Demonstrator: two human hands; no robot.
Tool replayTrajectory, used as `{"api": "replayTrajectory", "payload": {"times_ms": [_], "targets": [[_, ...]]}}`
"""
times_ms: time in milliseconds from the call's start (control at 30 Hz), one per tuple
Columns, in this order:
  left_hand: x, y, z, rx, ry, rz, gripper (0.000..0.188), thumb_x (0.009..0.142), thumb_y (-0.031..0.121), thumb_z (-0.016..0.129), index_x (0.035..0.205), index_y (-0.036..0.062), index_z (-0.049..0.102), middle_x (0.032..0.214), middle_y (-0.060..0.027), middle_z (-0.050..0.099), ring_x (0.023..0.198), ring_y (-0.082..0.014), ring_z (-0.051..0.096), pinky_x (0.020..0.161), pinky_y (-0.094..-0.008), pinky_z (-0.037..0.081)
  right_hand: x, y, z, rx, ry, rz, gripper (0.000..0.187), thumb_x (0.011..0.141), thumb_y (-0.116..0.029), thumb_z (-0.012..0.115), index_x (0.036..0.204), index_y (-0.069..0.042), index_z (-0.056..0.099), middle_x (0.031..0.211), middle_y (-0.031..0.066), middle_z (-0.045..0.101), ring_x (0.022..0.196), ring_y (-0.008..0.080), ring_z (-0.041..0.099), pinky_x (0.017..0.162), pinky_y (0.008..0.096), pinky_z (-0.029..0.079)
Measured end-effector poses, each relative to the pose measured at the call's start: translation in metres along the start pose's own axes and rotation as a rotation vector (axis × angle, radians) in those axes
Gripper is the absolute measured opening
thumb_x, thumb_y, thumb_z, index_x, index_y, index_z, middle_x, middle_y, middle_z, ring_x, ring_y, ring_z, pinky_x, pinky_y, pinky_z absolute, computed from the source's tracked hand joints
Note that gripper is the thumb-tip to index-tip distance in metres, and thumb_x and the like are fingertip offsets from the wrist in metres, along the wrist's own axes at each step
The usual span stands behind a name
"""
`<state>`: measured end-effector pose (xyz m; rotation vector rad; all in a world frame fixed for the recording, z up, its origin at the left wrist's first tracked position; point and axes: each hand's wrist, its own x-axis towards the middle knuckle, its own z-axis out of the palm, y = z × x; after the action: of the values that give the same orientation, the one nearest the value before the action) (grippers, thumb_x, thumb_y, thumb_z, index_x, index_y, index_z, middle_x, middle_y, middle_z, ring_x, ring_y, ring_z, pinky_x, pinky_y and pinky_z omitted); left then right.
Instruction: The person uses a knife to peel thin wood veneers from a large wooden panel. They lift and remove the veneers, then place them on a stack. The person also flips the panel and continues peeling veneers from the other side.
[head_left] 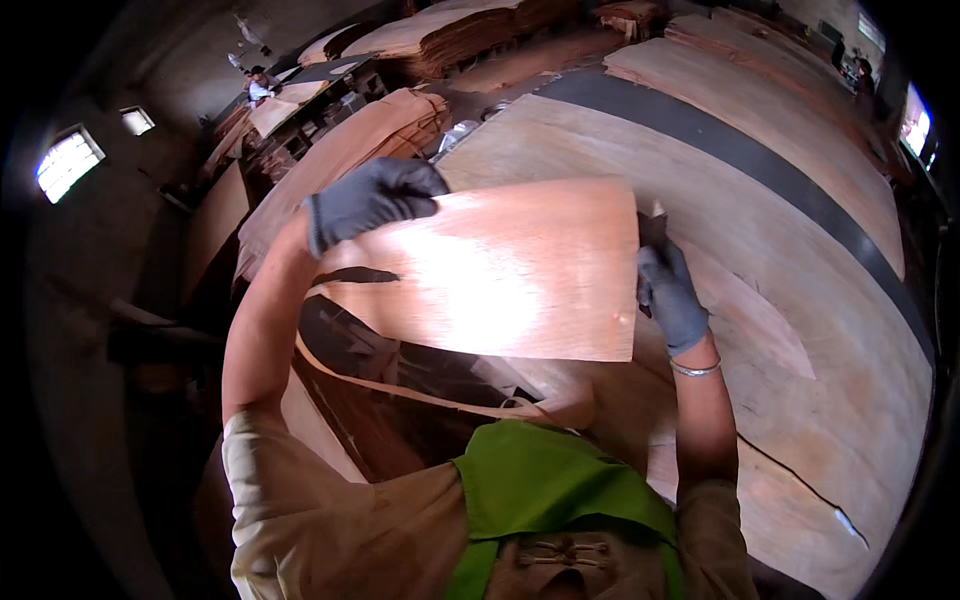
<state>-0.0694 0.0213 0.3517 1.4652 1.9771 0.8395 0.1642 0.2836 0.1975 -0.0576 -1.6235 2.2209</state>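
Note:
A thin wood veneer sheet (500,270) is held up in front of me, its lower middle shining with light. My left hand (385,200), in a dark grey glove, is closed on its upper left edge. At the right edge my right hand (670,290), also gloved, grips the same sheet; its fingers are partly hidden behind it. A small pale tip (657,208) sticks up above the right hand, too small to name. Along the sheet's left side runs a dark split, and a narrow curved veneer strip (400,393) hangs below.
A broad table-sized wood sheet (850,400) spreads under and right of my hands, crossed by a dark band (740,140) and cracked at lower right. Veneer stacks (450,35) stand behind, with another stack (340,150) at left. A person (260,88) works at a far-left table.

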Motion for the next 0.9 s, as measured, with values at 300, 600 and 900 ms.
{"api": "replayTrajectory", "payload": {"times_ms": [300,600,900], "targets": [[0.074,-0.146,-0.059,0.056,-0.136,0.136,0.016,0.078,0.001,0.067,0.093,-0.0008,0.062,0.083,-0.0010,0.061,0.082,-0.0109,0.055,0.076,-0.0248,0.046,0.070,0.040,-0.003,-0.244,0.511,-0.064,0.018,0.081,-0.010,0.067,0.091,0.004,0.062,0.084,0.0008,0.061,0.073,0.0075,0.052,0.068,0.0227,0.044],[0.091,-0.346,-0.039,0.084,0.030,0.002,0.049,0.079,0.022,0.067,0.122,0.0055,0.049,0.119,-0.0161,0.052,0.111,-0.0267,0.050,0.094,-0.0343,0.041,0.084,0.146,-0.040,-0.350,0.698,0.206,0.019,0.081,-0.014,0.067,0.089,0.003,0.064,0.081,-0.0019,0.059,0.072,0.0067,0.049,0.063,0.0236,0.043],[0.086,-0.446,0.073,0.466,-0.094,-0.080,0.025,0.084,0.027,0.052,0.101,0.0121,0.064,0.080,-0.0137,0.064,0.078,-0.0353,0.061,0.068,-0.0436,0.048,0.013,0.210,-0.021,-0.495,0.887,0.356,0.020,0.084,-0.012,0.063,0.093,0.006,0.061,0.078,0.0012,0.062,0.070,0.0087,0.049,0.063,0.0266,0.044]]}}
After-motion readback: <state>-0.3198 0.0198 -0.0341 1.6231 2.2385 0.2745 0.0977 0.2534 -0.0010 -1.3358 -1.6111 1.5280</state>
